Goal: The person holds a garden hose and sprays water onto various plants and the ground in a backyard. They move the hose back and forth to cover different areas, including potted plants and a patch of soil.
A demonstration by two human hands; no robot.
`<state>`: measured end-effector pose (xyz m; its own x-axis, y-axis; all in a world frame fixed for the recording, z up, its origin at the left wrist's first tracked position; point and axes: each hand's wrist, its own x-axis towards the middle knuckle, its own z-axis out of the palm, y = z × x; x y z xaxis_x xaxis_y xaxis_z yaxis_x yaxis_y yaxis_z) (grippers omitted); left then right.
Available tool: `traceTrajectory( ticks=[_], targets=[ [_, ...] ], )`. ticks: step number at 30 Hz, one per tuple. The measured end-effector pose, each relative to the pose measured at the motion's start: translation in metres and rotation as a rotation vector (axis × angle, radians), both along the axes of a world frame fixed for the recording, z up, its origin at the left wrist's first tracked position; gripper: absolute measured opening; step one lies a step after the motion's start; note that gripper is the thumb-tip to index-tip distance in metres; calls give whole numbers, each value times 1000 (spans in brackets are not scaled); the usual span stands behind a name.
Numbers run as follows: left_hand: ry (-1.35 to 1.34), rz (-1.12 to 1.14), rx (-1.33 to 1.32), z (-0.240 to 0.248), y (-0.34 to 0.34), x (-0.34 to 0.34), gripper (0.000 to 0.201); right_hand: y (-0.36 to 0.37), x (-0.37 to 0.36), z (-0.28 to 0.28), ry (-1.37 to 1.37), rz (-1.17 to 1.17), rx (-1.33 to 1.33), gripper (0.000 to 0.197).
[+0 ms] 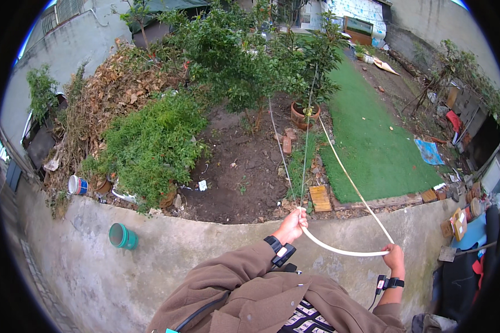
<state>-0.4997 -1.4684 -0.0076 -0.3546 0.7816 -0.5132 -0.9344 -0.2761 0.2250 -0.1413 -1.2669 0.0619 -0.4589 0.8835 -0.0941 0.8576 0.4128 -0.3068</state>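
Note:
My left hand (290, 226), in front of my chest, is closed around a white cord (343, 252). The cord sags in a curve across to my right hand (393, 258), which also grips it lower down at the right. From the right hand a stretch of the cord runs away toward a brown flower pot (305, 115) with a leafy plant. Two thinner-looking pale lines (304, 166) rise from the left hand toward the trees, where leaves hide their far ends. I cannot tell whether the cord is rope, cable or thin hose.
Concrete paving (166, 266) lies around me, with a green bucket (123, 236) at the left. Ahead are a soil bed (222, 177), bushy plants (150, 139) and a green turf strip (372, 150). Boxes (454, 225) and clutter stand at the right.

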Motion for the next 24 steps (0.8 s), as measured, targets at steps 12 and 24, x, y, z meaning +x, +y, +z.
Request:
traceTrajectory(
  ticks=[12, 24],
  targets=[
    [-115, 302, -11, 19, -134, -95, 8, -93, -129, 81, 140, 689, -138, 9],
    [-78, 610, -90, 14, -425, -198, 13, -261, -394, 86, 482, 1396, -51, 3]
  ],
)
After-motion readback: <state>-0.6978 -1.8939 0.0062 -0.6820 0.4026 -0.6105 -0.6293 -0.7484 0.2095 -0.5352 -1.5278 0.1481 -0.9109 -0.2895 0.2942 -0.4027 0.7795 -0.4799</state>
